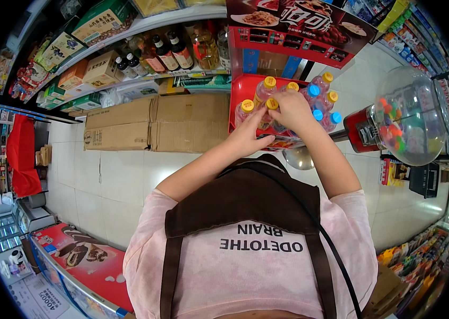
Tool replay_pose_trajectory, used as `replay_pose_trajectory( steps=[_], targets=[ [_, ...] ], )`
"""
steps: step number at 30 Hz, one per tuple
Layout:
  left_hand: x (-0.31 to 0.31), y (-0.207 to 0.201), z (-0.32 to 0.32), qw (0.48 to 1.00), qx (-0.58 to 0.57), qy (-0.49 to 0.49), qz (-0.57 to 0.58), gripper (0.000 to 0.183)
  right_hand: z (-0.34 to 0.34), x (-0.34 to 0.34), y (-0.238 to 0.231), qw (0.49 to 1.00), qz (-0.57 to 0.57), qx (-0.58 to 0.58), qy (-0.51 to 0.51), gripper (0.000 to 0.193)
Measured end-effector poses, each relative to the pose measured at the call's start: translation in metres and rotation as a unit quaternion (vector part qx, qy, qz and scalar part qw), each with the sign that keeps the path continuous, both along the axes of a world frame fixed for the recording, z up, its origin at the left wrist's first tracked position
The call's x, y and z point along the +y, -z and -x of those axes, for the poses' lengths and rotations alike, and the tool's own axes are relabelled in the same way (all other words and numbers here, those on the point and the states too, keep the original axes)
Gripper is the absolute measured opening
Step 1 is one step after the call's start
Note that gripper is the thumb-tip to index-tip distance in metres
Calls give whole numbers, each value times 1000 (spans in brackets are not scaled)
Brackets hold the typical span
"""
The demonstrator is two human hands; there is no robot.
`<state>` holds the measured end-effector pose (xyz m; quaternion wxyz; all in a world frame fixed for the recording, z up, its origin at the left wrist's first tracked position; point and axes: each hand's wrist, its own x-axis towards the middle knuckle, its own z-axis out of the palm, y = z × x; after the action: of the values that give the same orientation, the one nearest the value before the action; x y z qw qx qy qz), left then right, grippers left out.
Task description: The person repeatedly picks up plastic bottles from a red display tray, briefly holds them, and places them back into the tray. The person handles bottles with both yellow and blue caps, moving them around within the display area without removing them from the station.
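The person stands over a red display stand (pixel 243 86) holding a cluster of pinkish bottles, some yellow-capped, others topped with blue caps (pixel 314 90). Both hands are in at the front: the right hand (pixel 294 110) curls its fingers down by a yellow-capped bottle (pixel 272 103) in the near part of the cluster, though I can't tell from here whether they pinch it. The left hand (pixel 247 131) is spread, thumb well away from the fingers, which reach along the near-left bottles toward that same cap.

To my eye, the step in hand is settling this bottle among its neighbours. The next move seems to call for a sure hold near the cap, the left fingers steadying the side, with care not to tip the bottles crowded around it.
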<state>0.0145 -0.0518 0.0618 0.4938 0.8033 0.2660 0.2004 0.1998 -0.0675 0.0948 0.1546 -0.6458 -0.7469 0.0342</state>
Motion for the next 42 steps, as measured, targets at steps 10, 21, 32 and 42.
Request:
replay_pose_trajectory(
  steps=[10,21,32,42],
  targets=[
    [39,-47,1,978,-66,-47,-193,51,-19,8,-50,999,-29,25,15,41],
    [77,-28,-35,974,213,-35,-71,70,-15,47,-14,990,74,-74,90,40],
    [84,-7,-40,987,151,-29,-50,62,-9,56,-1,988,84,-87,91,34],
    [77,-28,-34,990,124,-38,-55,65,-3,50,-9,994,11,-38,100,33]
  ],
)
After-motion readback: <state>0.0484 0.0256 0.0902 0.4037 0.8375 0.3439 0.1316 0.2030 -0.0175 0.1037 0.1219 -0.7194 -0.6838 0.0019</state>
